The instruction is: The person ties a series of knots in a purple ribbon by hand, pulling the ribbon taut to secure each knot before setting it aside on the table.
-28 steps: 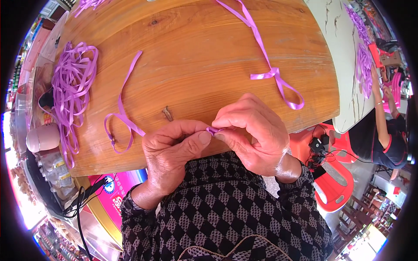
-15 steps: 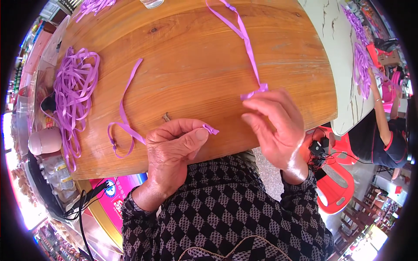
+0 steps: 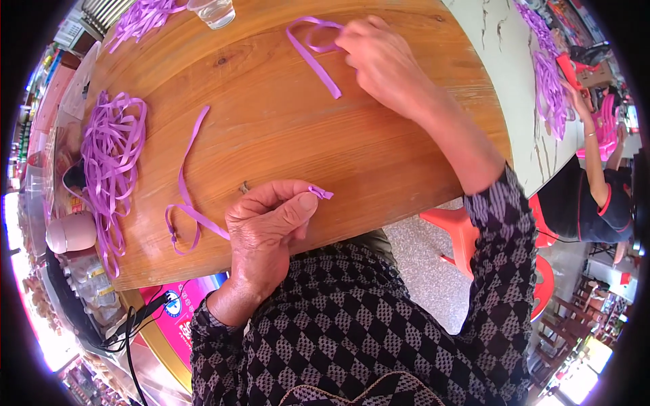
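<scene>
My left hand (image 3: 267, 227) pinches the end of a purple ribbon strip (image 3: 186, 186) between thumb and forefinger at the near edge of the wooden table (image 3: 284, 128); the strip trails away to my left. My right hand (image 3: 382, 57) reaches far across, fingers closed on a looped purple ribbon (image 3: 313, 51). A ribbon pile (image 3: 112, 155) lies well left.

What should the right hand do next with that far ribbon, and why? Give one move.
Probably draw the looped ribbon back toward the body. The right hand is stretched to the far side of the wooden table with its fingers on the loop, while the left hand waits near the edge, pinching the end of the long ribbon. The two ends lie far apart.
</scene>
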A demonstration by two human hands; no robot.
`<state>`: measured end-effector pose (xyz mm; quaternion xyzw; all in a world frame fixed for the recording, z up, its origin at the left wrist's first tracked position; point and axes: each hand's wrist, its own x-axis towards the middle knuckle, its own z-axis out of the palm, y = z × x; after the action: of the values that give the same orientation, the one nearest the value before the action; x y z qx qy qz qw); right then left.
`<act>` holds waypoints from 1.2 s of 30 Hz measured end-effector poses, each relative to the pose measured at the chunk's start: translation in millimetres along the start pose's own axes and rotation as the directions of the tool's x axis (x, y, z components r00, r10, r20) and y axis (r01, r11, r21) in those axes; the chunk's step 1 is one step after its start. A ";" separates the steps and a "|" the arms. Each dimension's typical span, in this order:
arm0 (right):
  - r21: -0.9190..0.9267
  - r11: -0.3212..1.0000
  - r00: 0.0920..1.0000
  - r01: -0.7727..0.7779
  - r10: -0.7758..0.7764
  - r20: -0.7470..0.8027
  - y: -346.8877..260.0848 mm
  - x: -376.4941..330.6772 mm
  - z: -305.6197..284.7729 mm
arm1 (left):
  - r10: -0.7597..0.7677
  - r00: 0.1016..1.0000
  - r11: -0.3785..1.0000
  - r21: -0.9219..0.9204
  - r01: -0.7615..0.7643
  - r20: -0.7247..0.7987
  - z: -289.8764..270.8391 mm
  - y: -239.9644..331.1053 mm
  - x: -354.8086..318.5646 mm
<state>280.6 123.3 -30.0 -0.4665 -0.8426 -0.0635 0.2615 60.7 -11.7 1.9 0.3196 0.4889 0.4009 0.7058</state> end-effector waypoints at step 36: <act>0.766 0.642 0.993 -0.036 0.111 -0.046 -101.5 -60.2 -45.1 | -0.039 0.993 0.986 0.164 0.021 0.107 -5.5 16.6 -1.3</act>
<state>240.4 5.7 -7.6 -0.3433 -0.7588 0.2872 0.4731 51.0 -4.7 14.7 0.3901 0.4851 0.3309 0.7092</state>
